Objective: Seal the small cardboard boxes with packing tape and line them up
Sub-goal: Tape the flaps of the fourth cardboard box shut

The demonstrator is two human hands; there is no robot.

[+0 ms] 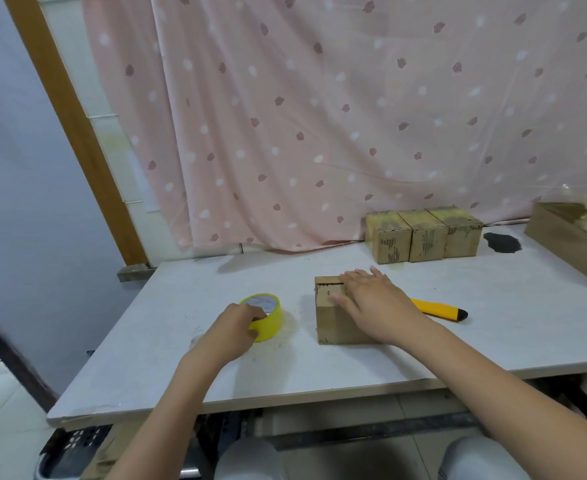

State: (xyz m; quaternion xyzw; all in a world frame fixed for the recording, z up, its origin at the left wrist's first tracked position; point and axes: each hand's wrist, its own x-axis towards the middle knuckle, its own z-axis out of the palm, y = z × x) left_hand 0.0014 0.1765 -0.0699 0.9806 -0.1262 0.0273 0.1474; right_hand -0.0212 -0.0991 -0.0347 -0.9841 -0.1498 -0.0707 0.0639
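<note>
Left hand (238,320) gripping yellow tape roll (264,317), right hand (368,299) spread flat on cardboard box (337,317)

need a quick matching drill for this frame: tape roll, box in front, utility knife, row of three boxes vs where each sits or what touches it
Things:
1. yellow tape roll
2. front cardboard box
3. yellow utility knife
4. row of three boxes

Places:
A. at the table's far edge, by the curtain
B. under the flat right hand
C. gripped by the left hand
D. lying on the table right of the front box, untouched

Pairs: 1-C, 2-B, 3-D, 4-A
</note>
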